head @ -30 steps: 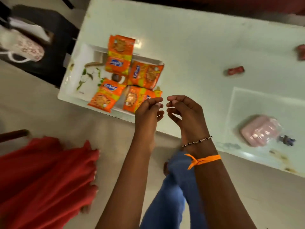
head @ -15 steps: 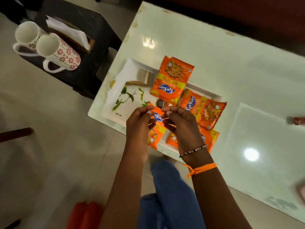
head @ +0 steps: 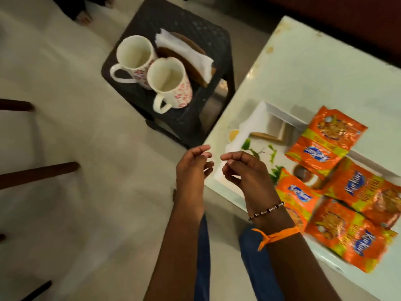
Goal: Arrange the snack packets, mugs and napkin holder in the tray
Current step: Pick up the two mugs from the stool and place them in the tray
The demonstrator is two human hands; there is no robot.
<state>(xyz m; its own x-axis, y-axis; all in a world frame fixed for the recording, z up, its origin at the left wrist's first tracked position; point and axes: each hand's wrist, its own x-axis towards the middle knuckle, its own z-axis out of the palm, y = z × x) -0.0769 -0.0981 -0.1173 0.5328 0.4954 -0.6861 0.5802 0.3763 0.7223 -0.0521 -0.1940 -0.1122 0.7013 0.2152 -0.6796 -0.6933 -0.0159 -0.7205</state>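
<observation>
Both hands are hanging empty over the floor, left hand (head: 192, 168) and right hand (head: 243, 172) loosely curled, fingers pinching nothing. Four packets (head: 325, 140) are lying in the tray (head: 258, 114) on the table (head: 325, 61). Two mugs (head: 169, 83), touching, and the napkin holder (head: 184, 59) are sitting on the stool (head: 195, 25). Risk: grabbing one mug could be knocking its neighbour off; packets are crowding the tray space.
</observation>
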